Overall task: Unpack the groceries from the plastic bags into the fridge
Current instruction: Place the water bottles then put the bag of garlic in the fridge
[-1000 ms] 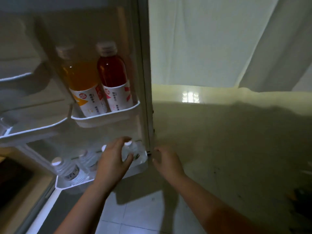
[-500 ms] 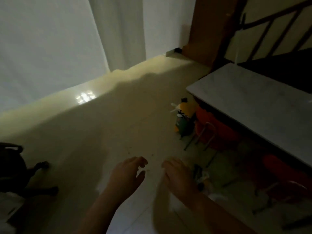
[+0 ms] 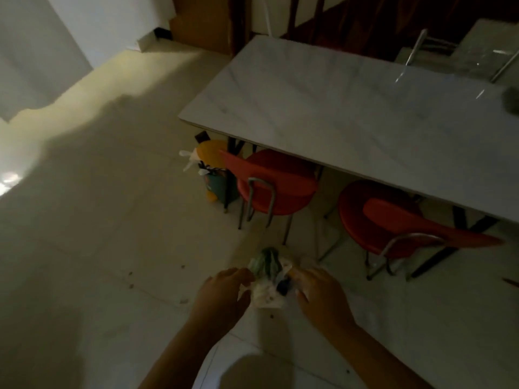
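A pale plastic bag [image 3: 266,293] lies on the tiled floor in front of me, with green leafy vegetables [image 3: 266,262] and a dark item showing in its mouth. My left hand [image 3: 222,296] is at the bag's left edge and my right hand [image 3: 320,296] at its right edge, fingers curled onto the plastic. Whether either hand has a firm hold on the plastic is unclear in the dim light. The fridge is out of sight.
A white marble-look table [image 3: 351,113] stands to the right, with two red chairs [image 3: 278,183] [image 3: 393,220] tucked under it. An orange and green bin [image 3: 216,175] with bags sits by the table leg. Pale tiled floor stretches to the left.
My view swung away from the open fridge door with its bottles to the floor by the table. Both hands have left the door shelf and reached the plastic bag.
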